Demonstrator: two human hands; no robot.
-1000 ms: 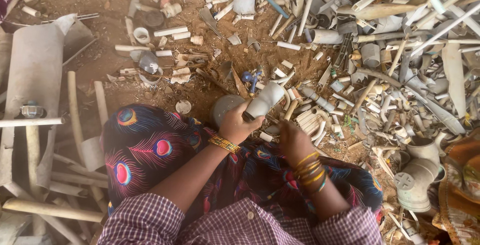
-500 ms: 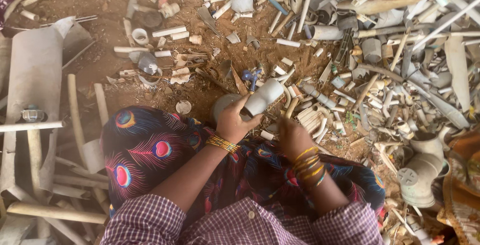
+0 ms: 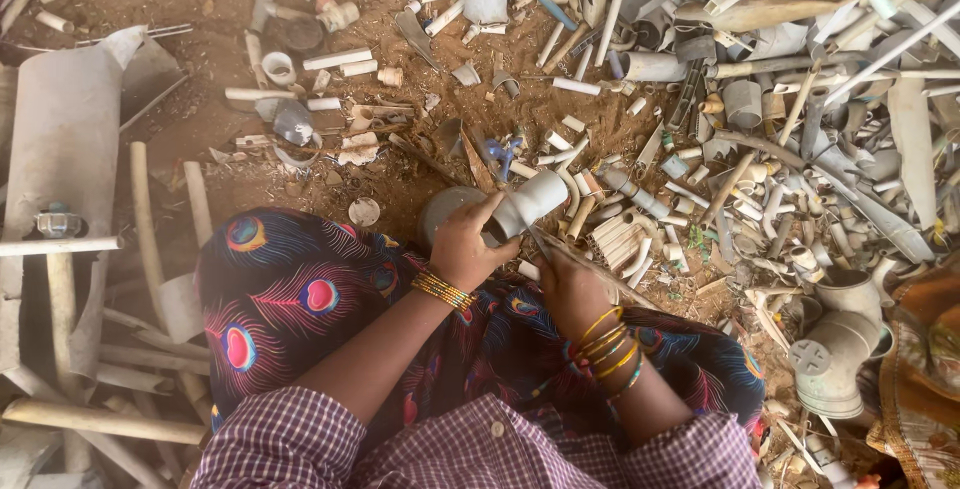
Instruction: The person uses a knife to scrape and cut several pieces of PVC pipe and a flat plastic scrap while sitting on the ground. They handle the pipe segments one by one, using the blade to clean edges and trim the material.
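My left hand (image 3: 462, 246) grips a short grey plastic pipe fitting (image 3: 530, 203) and holds it tilted over a round grey object (image 3: 440, 211) on the ground. My right hand (image 3: 568, 284) is closed just below the fitting, and a thin stick-like piece (image 3: 610, 279) runs out from it to the right; I cannot tell exactly what it is. Both wrists wear gold bangles. My lap is covered by dark cloth with a peacock-feather print (image 3: 300, 294).
Brown dirt ground is strewn with cut grey and white pipe scraps (image 3: 640, 219). A dense heap of pipes (image 3: 800, 59) fills the right and top. A big grey pipe joint (image 3: 835, 349) lies at right. Long pipes and a curved sheet (image 3: 60, 149) lie at left.
The fitting in my left hand has tilted and shifted slightly to the right. My right hand has moved up closer beneath it.
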